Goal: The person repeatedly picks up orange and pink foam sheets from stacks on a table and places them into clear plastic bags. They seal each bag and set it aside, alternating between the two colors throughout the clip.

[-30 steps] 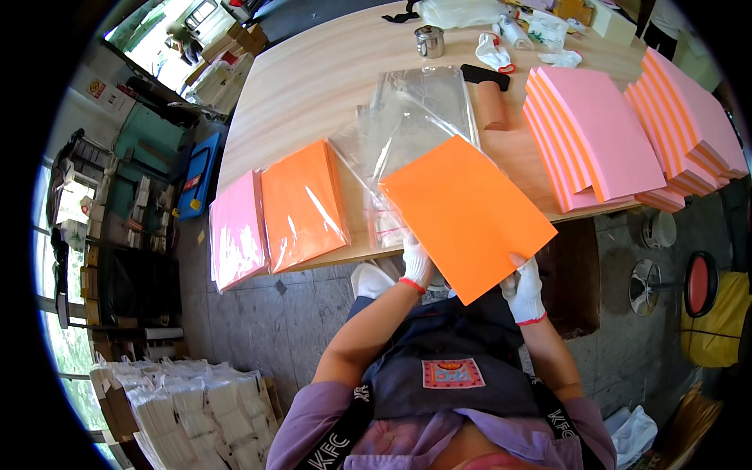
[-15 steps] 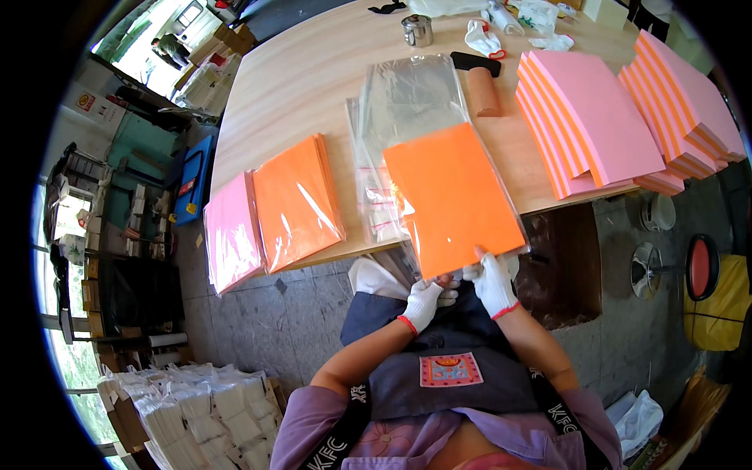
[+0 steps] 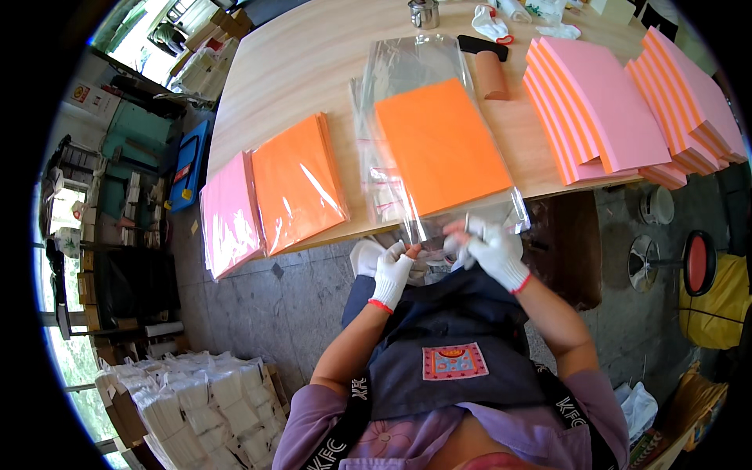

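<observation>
An orange paper pack (image 3: 442, 149) lies inside a clear plastic bag (image 3: 509, 210), whose mouth end overhangs the table's near edge. My left hand (image 3: 392, 276), in a white glove with bare fingertips, pinches the bag's near left corner. Just past the bag's near edge, my gloved right hand (image 3: 492, 249) has its fingers apart and slightly blurred, holding nothing I can see. Under the filled bag lies a pile of flat clear bags (image 3: 411, 63). To the left, a bagged orange pack (image 3: 298, 184) overlaps a bagged pink pack (image 3: 229, 207).
Tall stacks of alternating pink and orange paper (image 3: 599, 110) stand at the table's right. Behind the bags lie a brown cylindrical block (image 3: 491, 76) and a black flat piece (image 3: 482, 47). A metal cup (image 3: 424, 13) stands farther back. A stool (image 3: 697, 262) is on the floor at right.
The orange pack has slid farther into the clear bag, away from me. My right hand has let go of the pack's near edge. My left hand has shifted left to the bag's corner.
</observation>
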Available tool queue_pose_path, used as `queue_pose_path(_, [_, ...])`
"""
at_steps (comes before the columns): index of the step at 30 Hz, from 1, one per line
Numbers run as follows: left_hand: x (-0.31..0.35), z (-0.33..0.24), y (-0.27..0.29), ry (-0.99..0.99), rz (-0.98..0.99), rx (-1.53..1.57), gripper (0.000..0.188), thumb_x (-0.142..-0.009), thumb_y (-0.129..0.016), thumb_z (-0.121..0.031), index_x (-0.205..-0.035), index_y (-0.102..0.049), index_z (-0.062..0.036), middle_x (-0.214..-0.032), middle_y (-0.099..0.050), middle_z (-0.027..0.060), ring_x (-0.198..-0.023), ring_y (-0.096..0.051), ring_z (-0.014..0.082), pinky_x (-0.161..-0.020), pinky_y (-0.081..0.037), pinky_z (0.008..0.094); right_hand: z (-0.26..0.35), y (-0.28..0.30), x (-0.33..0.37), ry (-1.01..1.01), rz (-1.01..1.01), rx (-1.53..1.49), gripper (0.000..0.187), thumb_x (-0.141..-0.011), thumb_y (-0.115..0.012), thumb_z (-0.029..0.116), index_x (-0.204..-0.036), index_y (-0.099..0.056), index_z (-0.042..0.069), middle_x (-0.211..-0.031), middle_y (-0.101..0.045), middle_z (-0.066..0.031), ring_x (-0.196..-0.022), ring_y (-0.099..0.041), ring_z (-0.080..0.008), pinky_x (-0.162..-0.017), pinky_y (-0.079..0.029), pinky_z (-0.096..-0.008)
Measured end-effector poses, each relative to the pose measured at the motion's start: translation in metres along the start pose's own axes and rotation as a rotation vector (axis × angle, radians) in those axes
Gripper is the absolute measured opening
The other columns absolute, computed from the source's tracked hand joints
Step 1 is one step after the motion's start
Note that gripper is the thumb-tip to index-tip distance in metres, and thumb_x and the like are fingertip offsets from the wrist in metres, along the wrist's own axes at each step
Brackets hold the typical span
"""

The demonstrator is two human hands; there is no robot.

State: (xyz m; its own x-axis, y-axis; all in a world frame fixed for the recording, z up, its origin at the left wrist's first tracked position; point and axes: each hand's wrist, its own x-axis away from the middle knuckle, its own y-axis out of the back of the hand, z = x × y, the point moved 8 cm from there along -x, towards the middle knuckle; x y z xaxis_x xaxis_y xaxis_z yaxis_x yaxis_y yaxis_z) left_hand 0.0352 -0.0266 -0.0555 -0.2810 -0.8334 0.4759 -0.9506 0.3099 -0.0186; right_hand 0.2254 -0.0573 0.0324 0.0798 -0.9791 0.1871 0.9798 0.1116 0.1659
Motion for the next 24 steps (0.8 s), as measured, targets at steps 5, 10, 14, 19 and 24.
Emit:
queue_pose_path(5, [-0.011,0.018,0.016,-0.068,0.025,-0.135,0.016,-0.091,-0.059,-0.019,-0.093,-0.061,-0.0034,-0.068,-0.062,0.0026,-0.057,-0.058,0.0106,-0.047,-0.045,0.0226,0.028,0.030,-0.062,0.591,-0.228,1.028,0.033,-0.077,-0.065,0.025,-0.108,-0.060,0.013,-0.107,-0.058,-0.0016,-0.093,-0.058,-0.0228,-0.074,-0.049,-0.0338])
queue_pose_path(10, [-0.002,0.021,0.028,0.153,0.087,0.073,0.022,-0.092,-0.055,-0.015,-0.102,-0.058,0.0039,-0.087,-0.066,0.0089,-0.066,-0.064,0.0159,-0.056,-0.054,0.0265,0.037,-0.009,-0.043,0.634,-0.144,1.190,0.026,-0.078,-0.064,0.032,-0.095,-0.058,0.013,-0.096,-0.058,-0.0040,-0.084,-0.058,-0.0197,-0.068,-0.049,-0.0317])
queue_pose_path(14, [-0.002,0.026,0.028,0.143,0.103,0.115,0.026,-0.093,-0.055,-0.020,-0.103,-0.059,0.0041,-0.087,-0.068,0.0104,-0.067,-0.066,0.0169,-0.057,-0.054,0.0271,0.006,-0.069,-0.024,0.568,-0.033,1.083,0.019,-0.083,-0.058,0.033,-0.083,-0.054,0.014,-0.064,-0.062,-0.0011,-0.062,-0.064,-0.0190,-0.053,-0.049,-0.0331])
queue_pose_path(19, [-0.001,0.017,0.026,0.104,0.154,0.159,0.026,-0.092,-0.057,-0.021,-0.100,-0.061,0.0030,-0.088,-0.068,0.0107,-0.071,-0.067,0.0181,-0.059,-0.054,0.0270,0.001,-0.097,-0.030,0.404,-0.030,1.185,0.014,-0.083,-0.056,0.027,-0.081,-0.054,0.014,-0.062,-0.063,-0.0028,-0.061,-0.065,-0.0198,-0.052,-0.050,-0.0342])
queue_pose_path(24, [0.009,0.009,0.027,0.146,-0.065,0.152,0.023,-0.089,-0.060,-0.019,-0.096,-0.061,0.0023,-0.089,-0.067,0.0110,-0.070,-0.065,0.0192,-0.061,-0.054,0.0293,0.007,-0.060,-0.012,0.414,0.064,0.403,0.012,-0.078,-0.064,0.016,-0.080,-0.056,0.008,-0.065,-0.064,-0.0042,-0.063,-0.065,-0.0236,-0.055,-0.049,-0.0347])
